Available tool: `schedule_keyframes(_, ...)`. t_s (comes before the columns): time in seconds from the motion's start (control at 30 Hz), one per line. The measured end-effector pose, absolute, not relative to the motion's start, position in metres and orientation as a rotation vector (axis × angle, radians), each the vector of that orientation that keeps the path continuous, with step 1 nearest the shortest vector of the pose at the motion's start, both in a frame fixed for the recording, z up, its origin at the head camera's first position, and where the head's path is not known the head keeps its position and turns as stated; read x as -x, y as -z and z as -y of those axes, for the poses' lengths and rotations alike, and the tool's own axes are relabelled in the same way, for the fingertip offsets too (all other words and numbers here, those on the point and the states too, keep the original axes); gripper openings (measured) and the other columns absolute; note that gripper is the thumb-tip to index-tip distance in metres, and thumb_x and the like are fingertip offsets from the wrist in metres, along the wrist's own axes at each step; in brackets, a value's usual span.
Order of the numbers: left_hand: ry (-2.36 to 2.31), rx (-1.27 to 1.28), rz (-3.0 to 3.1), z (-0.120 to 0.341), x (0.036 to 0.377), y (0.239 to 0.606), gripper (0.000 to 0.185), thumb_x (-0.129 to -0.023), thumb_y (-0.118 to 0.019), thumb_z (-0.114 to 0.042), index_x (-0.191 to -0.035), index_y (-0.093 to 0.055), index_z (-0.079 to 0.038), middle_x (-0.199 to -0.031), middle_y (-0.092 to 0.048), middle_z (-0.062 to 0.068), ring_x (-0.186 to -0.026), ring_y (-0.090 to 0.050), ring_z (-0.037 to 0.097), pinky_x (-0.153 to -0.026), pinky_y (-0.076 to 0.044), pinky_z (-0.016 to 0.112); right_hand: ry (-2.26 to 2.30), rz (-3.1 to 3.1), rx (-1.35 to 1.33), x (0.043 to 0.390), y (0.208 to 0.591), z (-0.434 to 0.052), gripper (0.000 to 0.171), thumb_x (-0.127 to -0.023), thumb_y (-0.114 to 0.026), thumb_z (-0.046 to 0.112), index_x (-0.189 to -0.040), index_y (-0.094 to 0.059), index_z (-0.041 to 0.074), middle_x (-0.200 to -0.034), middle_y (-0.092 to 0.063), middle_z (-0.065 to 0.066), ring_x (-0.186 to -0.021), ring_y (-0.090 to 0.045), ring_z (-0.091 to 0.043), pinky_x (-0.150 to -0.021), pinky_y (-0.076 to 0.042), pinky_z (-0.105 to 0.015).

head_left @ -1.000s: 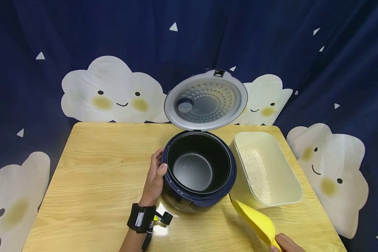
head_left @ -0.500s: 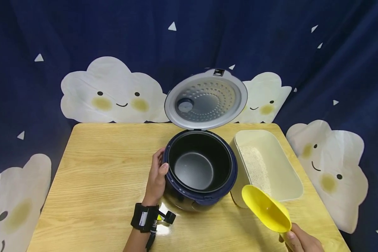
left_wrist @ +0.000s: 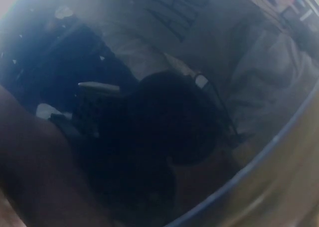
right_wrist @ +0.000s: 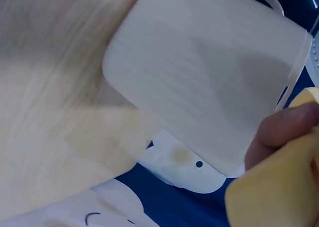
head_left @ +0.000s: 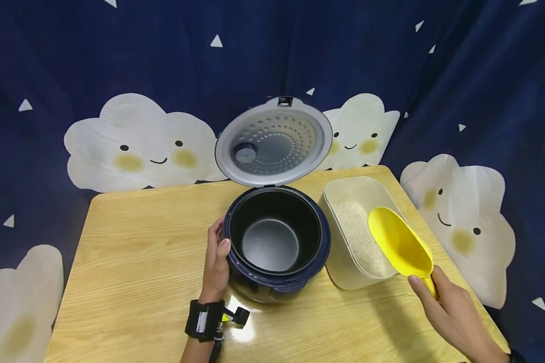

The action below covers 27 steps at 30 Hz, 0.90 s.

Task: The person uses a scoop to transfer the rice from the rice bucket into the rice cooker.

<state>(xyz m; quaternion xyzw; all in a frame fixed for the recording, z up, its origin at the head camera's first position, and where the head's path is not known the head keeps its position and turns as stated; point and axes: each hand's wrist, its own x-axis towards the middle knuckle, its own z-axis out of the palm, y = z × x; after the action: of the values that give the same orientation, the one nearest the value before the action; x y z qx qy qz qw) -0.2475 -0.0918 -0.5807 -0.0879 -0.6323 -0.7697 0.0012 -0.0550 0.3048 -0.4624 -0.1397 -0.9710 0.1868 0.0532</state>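
A dark blue rice cooker (head_left: 322, 267) stands with its lid (head_left: 277, 146) raised; the black inner pot (head_left: 272, 242) holds nothing visible. My left hand (head_left: 215, 267) holds the cooker's left side, thumb at the rim, other fingers partly hidden behind the body. In the left wrist view the cooker's glossy side (left_wrist: 149, 122) fills most of the picture with reflections. My right hand (head_left: 458, 307) grips a yellow scoop (head_left: 399, 242) by its handle, its bowl over the cream container's near right part. Pale rice grains (head_left: 356, 222) lie inside that container (head_left: 345, 267). The scoop's bowl looks bare.
The container stands close to the cooker's right side on a wooden table (head_left: 141, 267). Behind the table hangs a dark blue curtain (head_left: 163, 55) with cloud pictures. A strapped camera (head_left: 206, 320) sits on my left wrist.
My right hand has carried the scoop up and away from me, from in front of the container to over it, turning the bowl's hollow into view. The left hand stays on the cooker.
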Motion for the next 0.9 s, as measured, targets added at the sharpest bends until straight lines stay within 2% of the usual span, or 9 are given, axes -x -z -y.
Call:
schedule_keyframes(0.2,2.398,0.263,2.012,0.09,0.25,0.577,0.059,-0.096,-0.044,-0.03,-0.154,-0.04,-0.024,-0.15,-0.05,0.0,-0.135,-0.049,0.016,-0.108,-0.04,0.016,-0.499,2.94,0.294,0.073,0.455,-0.315,0.022,-0.107,-0.054,0.027,-0.106,-0.049,0.006,-0.069,-0.039,0.002,-0.054,-0.032,-0.003,-0.053,-0.027,-0.024)
schedule_keyframes(0.43,2.412,0.218,2.026,0.091,0.246,0.578,0.059,-0.097,-0.042,-0.032,-0.155,-0.038,-0.026,-0.153,-0.047,-0.003,-0.138,-0.047,0.015,-0.108,-0.039,0.016,-0.477,2.999,0.218,0.095,0.447,-0.322,0.025,-0.108,-0.05,0.03,-0.109,-0.049,0.005,-0.072,-0.042,0.0,-0.055,-0.036,-0.003,-0.053,-0.03,-0.024)
schedule_keyframes(0.63,2.423,0.196,2.002,0.092,0.244,0.575,0.059,-0.096,-0.041,-0.036,-0.155,-0.038,-0.027,-0.155,-0.046,-0.004,-0.14,-0.045,0.016,-0.109,-0.039,0.016,-0.353,2.986,0.121,0.11,0.444,-0.323,0.025,-0.107,-0.052,0.028,-0.102,-0.05,0.004,-0.067,-0.04,0.001,-0.052,-0.035,-0.006,-0.049,-0.029,-0.024)
schedule_keyframes(0.9,2.42,0.199,2.01,0.09,0.245,0.575,0.059,-0.095,-0.041,-0.032,-0.153,-0.04,-0.025,-0.153,-0.047,-0.003,-0.138,-0.046,0.014,-0.109,-0.039,0.017,-0.238,3.041,0.065,0.121,0.448,-0.327,0.028,-0.106,-0.054,0.027,-0.102,-0.05,0.0,-0.067,-0.041,-0.001,-0.053,-0.038,-0.013,-0.049,-0.03,-0.025)
